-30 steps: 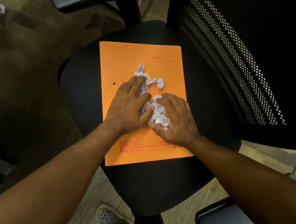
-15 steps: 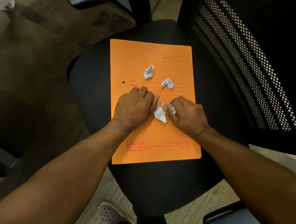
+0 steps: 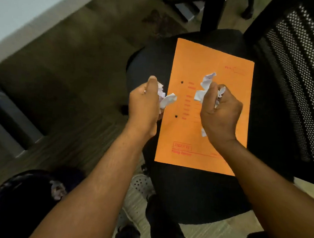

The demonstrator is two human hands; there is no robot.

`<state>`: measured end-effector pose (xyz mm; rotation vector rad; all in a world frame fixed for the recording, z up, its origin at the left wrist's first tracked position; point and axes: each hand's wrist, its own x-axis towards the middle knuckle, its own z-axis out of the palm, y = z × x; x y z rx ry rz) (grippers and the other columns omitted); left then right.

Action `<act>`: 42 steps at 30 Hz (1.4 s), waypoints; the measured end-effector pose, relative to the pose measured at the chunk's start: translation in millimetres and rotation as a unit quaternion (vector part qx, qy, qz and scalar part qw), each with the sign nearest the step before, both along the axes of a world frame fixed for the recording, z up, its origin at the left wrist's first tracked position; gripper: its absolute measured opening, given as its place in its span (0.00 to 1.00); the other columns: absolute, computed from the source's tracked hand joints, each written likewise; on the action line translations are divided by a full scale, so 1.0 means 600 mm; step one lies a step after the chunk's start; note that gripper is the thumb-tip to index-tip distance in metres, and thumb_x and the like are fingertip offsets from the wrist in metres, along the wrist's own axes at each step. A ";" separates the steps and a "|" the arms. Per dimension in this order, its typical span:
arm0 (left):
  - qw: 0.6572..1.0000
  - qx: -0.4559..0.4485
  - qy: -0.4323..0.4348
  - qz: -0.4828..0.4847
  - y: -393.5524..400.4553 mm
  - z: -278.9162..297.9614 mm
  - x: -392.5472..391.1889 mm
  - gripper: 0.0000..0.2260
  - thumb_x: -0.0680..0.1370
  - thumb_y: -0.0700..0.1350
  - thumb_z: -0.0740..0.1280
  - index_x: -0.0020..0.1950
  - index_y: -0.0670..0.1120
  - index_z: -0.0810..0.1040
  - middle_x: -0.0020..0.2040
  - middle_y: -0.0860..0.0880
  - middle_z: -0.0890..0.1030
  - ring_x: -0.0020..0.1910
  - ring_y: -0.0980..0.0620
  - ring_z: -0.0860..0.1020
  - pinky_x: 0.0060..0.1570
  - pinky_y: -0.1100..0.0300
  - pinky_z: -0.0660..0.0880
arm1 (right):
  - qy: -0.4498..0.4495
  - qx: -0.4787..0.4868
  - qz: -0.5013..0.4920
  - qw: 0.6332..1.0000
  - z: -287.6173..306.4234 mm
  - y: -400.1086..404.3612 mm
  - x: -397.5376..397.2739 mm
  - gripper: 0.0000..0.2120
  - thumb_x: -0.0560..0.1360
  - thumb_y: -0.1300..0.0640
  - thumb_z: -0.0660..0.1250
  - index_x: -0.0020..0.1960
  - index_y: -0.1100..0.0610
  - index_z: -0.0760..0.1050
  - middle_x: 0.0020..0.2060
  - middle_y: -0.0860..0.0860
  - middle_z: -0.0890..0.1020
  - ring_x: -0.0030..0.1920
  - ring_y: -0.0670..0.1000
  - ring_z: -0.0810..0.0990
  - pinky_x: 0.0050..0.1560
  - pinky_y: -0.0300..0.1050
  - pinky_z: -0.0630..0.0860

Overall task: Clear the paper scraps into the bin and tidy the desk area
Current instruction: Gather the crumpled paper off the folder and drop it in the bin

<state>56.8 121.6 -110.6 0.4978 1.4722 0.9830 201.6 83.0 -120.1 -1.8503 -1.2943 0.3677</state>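
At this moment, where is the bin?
In the head view the bin sits on the floor at lower left, beside the left forearm and left of the chair seat, with a paper scrap already inside.

Flat orange card folder (image 3: 211,63) with red printed lettering and two black punch holes; crumpled white paper scraps (image 3: 207,80); black fabric chair seat (image 3: 193,194); black mesh backrest (image 3: 299,63) dotted white; round black bin (image 3: 18,202).

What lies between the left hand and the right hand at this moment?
In the head view, a bare strip of the orange folder lies between the left hand and right hand; each fist grips paper scraps.
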 end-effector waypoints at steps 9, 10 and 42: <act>0.977 -0.030 0.117 0.174 -0.139 -0.057 -0.291 0.18 0.82 0.49 0.61 0.33 0.48 0.75 0.23 0.55 0.75 0.22 0.57 0.73 0.23 0.65 0.66 | 0.040 -0.004 0.225 0.974 -0.017 -0.032 -0.331 0.15 0.81 0.59 0.60 0.35 0.55 0.67 0.27 0.45 0.67 0.27 0.45 0.64 0.31 0.36 0.59; 0.972 -0.020 0.152 0.180 -0.159 -0.063 -0.320 0.18 0.82 0.50 0.60 0.32 0.48 0.75 0.23 0.55 0.75 0.24 0.56 0.75 0.25 0.64 0.68 | 0.043 -0.007 0.248 0.968 -0.021 -0.040 -0.362 0.15 0.81 0.59 0.61 0.36 0.56 0.69 0.28 0.46 0.69 0.27 0.44 0.66 0.31 0.34 0.59; 0.789 -0.236 0.566 -0.045 -0.610 -0.395 -0.714 0.26 0.83 0.55 0.43 0.78 0.47 0.60 0.80 0.47 0.55 0.79 0.47 0.51 0.75 0.44 0.49 | -0.216 -0.278 0.642 0.681 -0.402 -0.354 -0.821 0.30 0.82 0.38 0.44 0.79 0.53 0.52 0.78 0.55 0.56 0.78 0.56 0.51 0.76 0.57 0.48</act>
